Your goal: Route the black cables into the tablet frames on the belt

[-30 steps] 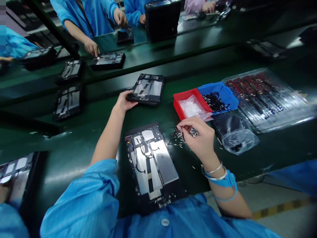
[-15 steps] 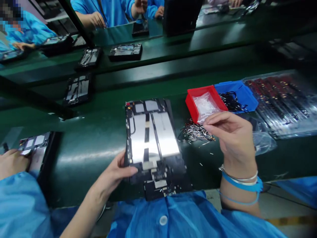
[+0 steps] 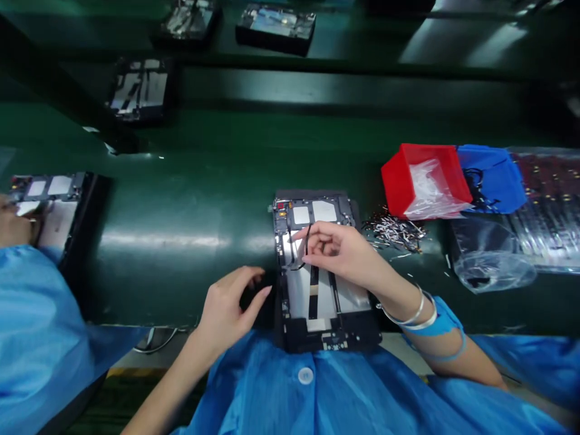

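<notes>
An opened tablet chassis point(image 3: 317, 302) with silver plates lies on the green bench right in front of me. My right hand point(image 3: 338, 254) hovers over its upper half, fingers pinched on a thin black cable point(image 3: 307, 239) that curves down onto the board. My left hand point(image 3: 229, 305) rests at the chassis's left edge, fingers curled and touching its side. A pile of small metal parts point(image 3: 393, 227) lies just right of the chassis.
A red bin point(image 3: 423, 181) with a clear bag and a blue bin point(image 3: 492, 175) stand at the right, beside plastic bags point(image 3: 492, 260) and a tray of strips point(image 3: 550, 205). More chassis point(image 3: 138, 90) lie farther back. A co-worker's sleeve point(image 3: 31, 326) and chassis point(image 3: 54, 199) are at left.
My right hand came from the parts pile over onto the chassis with a black cable. My left hand slid from the chassis's lower edge to its left side. The view tilted downward.
</notes>
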The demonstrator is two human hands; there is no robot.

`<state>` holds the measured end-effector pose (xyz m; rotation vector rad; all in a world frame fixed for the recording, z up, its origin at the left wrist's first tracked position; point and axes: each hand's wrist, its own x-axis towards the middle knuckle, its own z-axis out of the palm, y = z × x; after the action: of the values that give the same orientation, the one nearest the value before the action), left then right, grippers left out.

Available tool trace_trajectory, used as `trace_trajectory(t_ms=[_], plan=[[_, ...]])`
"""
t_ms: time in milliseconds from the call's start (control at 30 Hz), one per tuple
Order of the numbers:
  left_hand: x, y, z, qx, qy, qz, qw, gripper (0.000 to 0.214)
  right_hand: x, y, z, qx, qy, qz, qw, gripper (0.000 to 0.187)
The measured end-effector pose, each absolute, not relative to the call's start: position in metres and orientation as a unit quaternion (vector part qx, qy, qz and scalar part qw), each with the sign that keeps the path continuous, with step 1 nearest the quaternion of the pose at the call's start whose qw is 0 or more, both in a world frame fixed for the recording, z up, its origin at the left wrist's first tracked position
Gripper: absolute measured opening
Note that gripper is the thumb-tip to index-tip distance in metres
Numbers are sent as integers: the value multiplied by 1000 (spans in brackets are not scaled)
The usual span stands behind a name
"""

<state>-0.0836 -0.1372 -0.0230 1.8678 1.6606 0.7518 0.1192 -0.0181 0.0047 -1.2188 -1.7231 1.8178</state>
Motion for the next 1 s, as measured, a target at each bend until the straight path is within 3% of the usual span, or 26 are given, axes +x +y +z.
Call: trace_trajectory(t_ms=[167,567,800,1000], plan=[[-88,-139,-43,771,509,351,153,30,110,-27,-1,-448,-655,594,135,26],[-87,-138,-49,829,470,292,81,32,105,-40,1,-473,-735,469,128,28],[-86,-129,-37,860,460,220,7,24,106,-29,4,-473,-720,480,164,6],[-86,-129,-36,861,438,258,11,33,106,-16,6,-472,-732,463,166,5]])
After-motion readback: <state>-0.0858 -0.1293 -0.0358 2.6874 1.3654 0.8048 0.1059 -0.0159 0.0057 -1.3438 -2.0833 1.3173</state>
